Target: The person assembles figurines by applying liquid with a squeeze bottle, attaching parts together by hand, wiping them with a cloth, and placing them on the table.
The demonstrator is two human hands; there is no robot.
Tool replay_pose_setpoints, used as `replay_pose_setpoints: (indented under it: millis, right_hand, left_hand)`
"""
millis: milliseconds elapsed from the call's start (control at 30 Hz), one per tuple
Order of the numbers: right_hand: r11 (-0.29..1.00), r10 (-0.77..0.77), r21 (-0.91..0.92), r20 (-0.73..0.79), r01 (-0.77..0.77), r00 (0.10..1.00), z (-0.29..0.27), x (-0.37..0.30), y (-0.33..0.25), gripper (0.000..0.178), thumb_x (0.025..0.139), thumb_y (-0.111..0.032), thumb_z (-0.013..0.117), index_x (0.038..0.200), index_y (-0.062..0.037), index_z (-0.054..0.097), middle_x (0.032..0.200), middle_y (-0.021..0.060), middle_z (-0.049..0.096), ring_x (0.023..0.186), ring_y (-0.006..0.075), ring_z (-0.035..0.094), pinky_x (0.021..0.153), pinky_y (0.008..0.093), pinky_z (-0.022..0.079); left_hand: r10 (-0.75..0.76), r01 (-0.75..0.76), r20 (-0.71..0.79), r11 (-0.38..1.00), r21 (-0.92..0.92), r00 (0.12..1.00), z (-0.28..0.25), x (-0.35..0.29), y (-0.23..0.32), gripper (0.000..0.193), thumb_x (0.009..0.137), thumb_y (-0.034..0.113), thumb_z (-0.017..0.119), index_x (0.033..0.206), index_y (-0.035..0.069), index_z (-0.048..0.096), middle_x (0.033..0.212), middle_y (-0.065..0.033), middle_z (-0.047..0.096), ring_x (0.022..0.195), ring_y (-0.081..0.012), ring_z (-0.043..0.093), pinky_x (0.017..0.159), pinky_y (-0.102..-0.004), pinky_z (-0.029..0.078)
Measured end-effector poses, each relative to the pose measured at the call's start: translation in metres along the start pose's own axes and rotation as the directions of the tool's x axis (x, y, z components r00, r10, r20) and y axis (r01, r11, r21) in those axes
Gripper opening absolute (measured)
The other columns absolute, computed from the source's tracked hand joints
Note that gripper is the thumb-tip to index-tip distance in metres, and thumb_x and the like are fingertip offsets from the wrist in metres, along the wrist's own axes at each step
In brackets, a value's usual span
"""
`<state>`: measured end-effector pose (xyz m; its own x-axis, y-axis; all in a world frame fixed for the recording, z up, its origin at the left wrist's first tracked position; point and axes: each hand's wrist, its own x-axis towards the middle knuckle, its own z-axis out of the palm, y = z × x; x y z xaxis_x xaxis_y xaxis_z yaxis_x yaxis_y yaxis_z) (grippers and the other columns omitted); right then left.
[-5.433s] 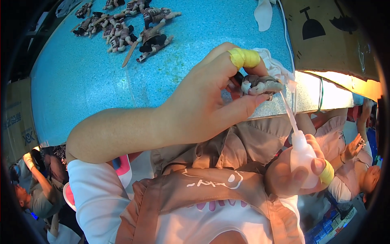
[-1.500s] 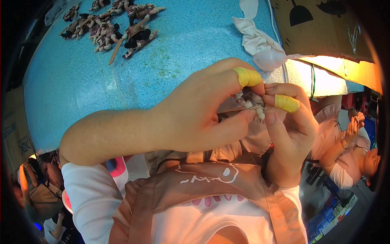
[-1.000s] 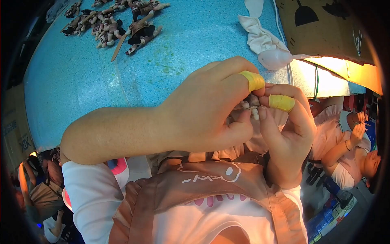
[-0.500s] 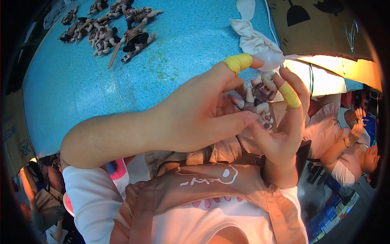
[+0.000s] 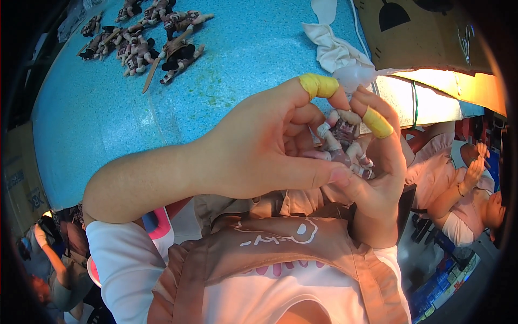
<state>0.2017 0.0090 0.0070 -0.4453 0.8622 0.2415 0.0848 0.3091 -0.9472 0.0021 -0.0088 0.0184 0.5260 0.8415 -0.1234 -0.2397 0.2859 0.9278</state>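
Note:
Between my two hands is a small painted figurine (image 5: 343, 133) with a dark brown torso and pale, jointed-looking limbs. My left hand (image 5: 264, 146) closes on its near-left side, with the thumb stretched along the bottom and the index finger curled over the top. My right hand (image 5: 384, 167) curls round its right side, fingertips at the upper end. Yellow tape wraps an index finger on the left hand and a finger on the right. My fingers hide parts of the figurine.
A pile of similar figurines (image 5: 135, 43) lies at the far left of the blue tabletop (image 5: 232, 59), with a flat wooden stick (image 5: 151, 75) beside it. Beyond my hands are a translucent squeeze bottle (image 5: 353, 77), a white cloth (image 5: 340, 53) and a cardboard box (image 5: 431, 40). A person (image 5: 464, 194) sits at right.
The figurine has turned a little and shifted slightly down in my fingers. My right fingertips have moved left, closer to my left index finger.

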Motion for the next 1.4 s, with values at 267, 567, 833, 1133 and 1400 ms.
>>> replay_pose_setpoints:
  millis: [267, 567, 833, 1133, 1400]
  right_hand:
    - [0.967, -0.153, -0.181, 0.154, 0.180, 0.976, -0.013, 0.002, 0.006, 0.065, 0.068, -0.036, 0.073, 0.115, 0.0045, 0.051, 0.119, 0.0155, 0.043, 0.127, 0.0365, 0.029, 0.099, 0.0471, 0.033]
    - [0.995, 0.027, -0.098, 0.075, -0.020, 0.997, 0.001, -0.001, -0.003, 0.072, 0.066, -0.029, 0.077, 0.121, 0.0058, 0.046, 0.126, 0.0186, 0.040, 0.120, 0.0321, 0.040, 0.099, 0.0428, 0.035]
    - [0.967, 0.049, 0.255, -0.075, -0.028, 0.996, 0.004, -0.004, -0.001, 0.054, 0.067, 0.002, 0.071, 0.114, 0.0089, 0.047, 0.117, 0.0213, 0.049, 0.100, 0.0262, 0.054, 0.083, 0.0344, 0.047]
    - [0.791, -0.390, -0.504, 0.023, 0.348, 0.920, 0.014, 0.006, -0.011, 0.047, 0.056, 0.003, 0.075, 0.101, 0.0041, 0.061, 0.098, 0.0161, 0.058, 0.082, 0.0250, 0.060, 0.068, 0.0295, 0.051]
    - [0.764, -0.428, -0.510, 0.057, 0.394, 0.902, 0.014, 0.004, -0.009, 0.048, 0.057, 0.005, 0.074, 0.103, 0.0022, 0.061, 0.100, 0.0160, 0.056, 0.083, 0.0242, 0.060, 0.069, 0.0296, 0.052]
  left_hand:
    - [-0.018, 0.018, 0.029, 1.000, -0.013, 0.999, 0.001, -0.001, 0.000, 0.063, 0.075, -0.001, 0.068, 0.125, 0.006, 0.032, 0.112, -0.0104, 0.054, 0.101, -0.0129, 0.053, 0.082, -0.0250, 0.043]
    - [0.068, -0.068, 0.011, 0.998, -0.013, 0.998, 0.001, 0.001, -0.005, 0.065, 0.077, -0.002, 0.065, 0.129, 0.006, 0.028, 0.117, -0.0115, 0.052, 0.105, -0.0152, 0.052, 0.087, -0.0274, 0.042]
    - [0.168, -0.170, -0.027, 0.980, -0.100, 0.985, 0.005, 0.002, -0.010, 0.069, 0.082, -0.001, 0.055, 0.138, 0.007, 0.016, 0.122, -0.0121, 0.047, 0.110, -0.0168, 0.049, 0.089, -0.0293, 0.041]
    - [0.081, -0.067, 0.040, 0.961, -0.269, 0.996, -0.004, 0.006, -0.006, 0.060, 0.083, 0.005, 0.050, 0.135, 0.002, 0.020, 0.118, -0.0103, 0.047, 0.106, -0.0159, 0.049, 0.092, -0.0296, 0.040]
    - [0.087, -0.072, 0.047, 0.963, -0.259, 0.995, -0.005, 0.004, -0.012, 0.056, 0.081, -0.001, 0.048, 0.132, 0.002, 0.026, 0.120, -0.0095, 0.047, 0.107, -0.0149, 0.049, 0.093, -0.0288, 0.039]
